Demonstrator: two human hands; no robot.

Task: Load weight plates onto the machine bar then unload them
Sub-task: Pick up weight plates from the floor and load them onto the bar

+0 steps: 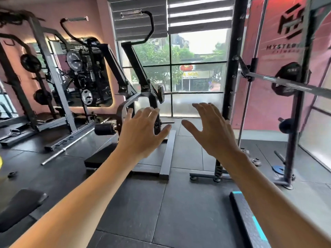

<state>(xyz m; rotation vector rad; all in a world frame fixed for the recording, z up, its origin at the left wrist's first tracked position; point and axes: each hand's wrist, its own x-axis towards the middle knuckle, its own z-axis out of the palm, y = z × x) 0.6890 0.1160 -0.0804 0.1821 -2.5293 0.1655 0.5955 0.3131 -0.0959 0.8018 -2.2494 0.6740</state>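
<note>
Both arms reach forward at chest height. My left hand (143,133) and my right hand (213,129) are open, fingers spread, holding nothing. Beyond them stands a black plate-loaded machine (148,86) in front of the window. One small dark weight plate (160,93) sits on the machine's horizontal bar (170,93), which points right. A lower peg (167,122) on the machine is bare. Both hands are short of the bar and below it.
A rack on the right carries a long barbell (290,85) with a dark plate (286,79). Small plates (256,161) and a blue plate (277,169) lie on the floor by its base. A loose bar (68,147) lies at left; a step platform (250,222) sits at lower right.
</note>
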